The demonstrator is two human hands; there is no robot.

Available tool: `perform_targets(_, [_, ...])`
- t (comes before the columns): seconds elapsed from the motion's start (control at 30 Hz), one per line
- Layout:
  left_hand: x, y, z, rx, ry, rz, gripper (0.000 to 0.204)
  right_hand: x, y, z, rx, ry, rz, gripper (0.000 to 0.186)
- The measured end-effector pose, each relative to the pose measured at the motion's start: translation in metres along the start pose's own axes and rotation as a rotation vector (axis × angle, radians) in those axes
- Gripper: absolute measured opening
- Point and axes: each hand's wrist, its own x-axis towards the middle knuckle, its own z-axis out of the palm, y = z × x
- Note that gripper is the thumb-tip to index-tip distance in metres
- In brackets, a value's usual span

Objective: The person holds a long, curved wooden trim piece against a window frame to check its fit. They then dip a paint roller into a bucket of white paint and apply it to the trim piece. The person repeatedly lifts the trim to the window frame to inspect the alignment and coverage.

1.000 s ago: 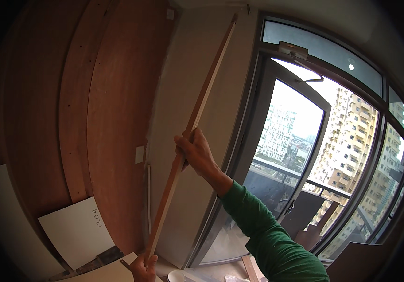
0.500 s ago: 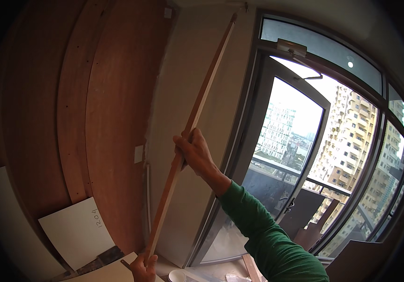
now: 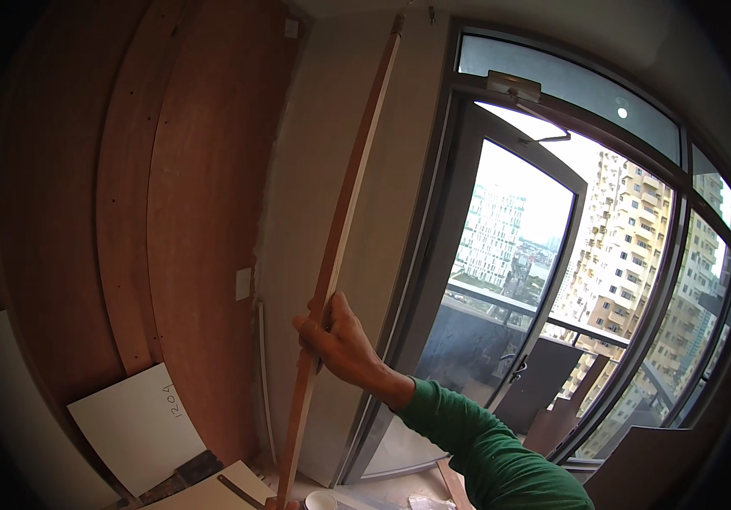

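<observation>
A long, narrow wooden strip (image 3: 351, 191) stands tilted, with a reddish-brown face and a paler edge. Its upper end reaches close to the ceiling. Around its lower half, my right hand (image 3: 342, 347) is closed, thumb across the brown face, the green-sleeved arm coming in from the lower right. Only a sliver of my left hand (image 3: 291, 505) shows at the bottom edge, at the strip's lower end; most of its fingers are cut off from view.
Reddish-brown plywood panels (image 3: 204, 238) cover the left wall. A white board (image 3: 138, 425) leans there. Below are a flat pale board (image 3: 204, 495) and a white round container (image 3: 320, 500). To the right, a grey-framed glass door (image 3: 455, 280) stands ajar before a balcony railing.
The strip has become more upright, its top shifting left. My right hand is lower in the picture. My left hand has dropped mostly out of the picture at the bottom edge.
</observation>
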Motion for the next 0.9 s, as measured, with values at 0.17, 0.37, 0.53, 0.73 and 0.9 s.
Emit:
perform_targets(0.17, [-0.012, 0.007, 0.005, -0.097, -0.06, -0.004, 0.035, -0.026, -0.003, -0.006, 0.033, 0.003, -0.005, 0.034])
perform_targets(0.37, [-0.016, -0.007, 0.02, -0.056, -0.144, -0.026, 0.035, -0.052, -0.011, -0.024, 0.182, 0.032, 0.032, 0.034])
perform_targets(0.53, [-0.024, -0.003, 0.041, 0.012, -0.489, -0.074, 0.043, -0.089, -0.007, -0.045, 0.365, 0.13, 0.028, 0.025])
perform_targets(0.73, [-0.023, 0.004, 0.062, 0.154, -1.049, 0.164, 0.067, -0.145, 0.009, -0.059, 0.452, 0.34, 0.131, 0.026])
perform_targets(0.9, [-0.014, -0.001, 0.081, 0.07, -1.183, 0.021, 0.058, -0.226, 0.052, -0.08, 0.11, 0.537, 0.286, 0.032])
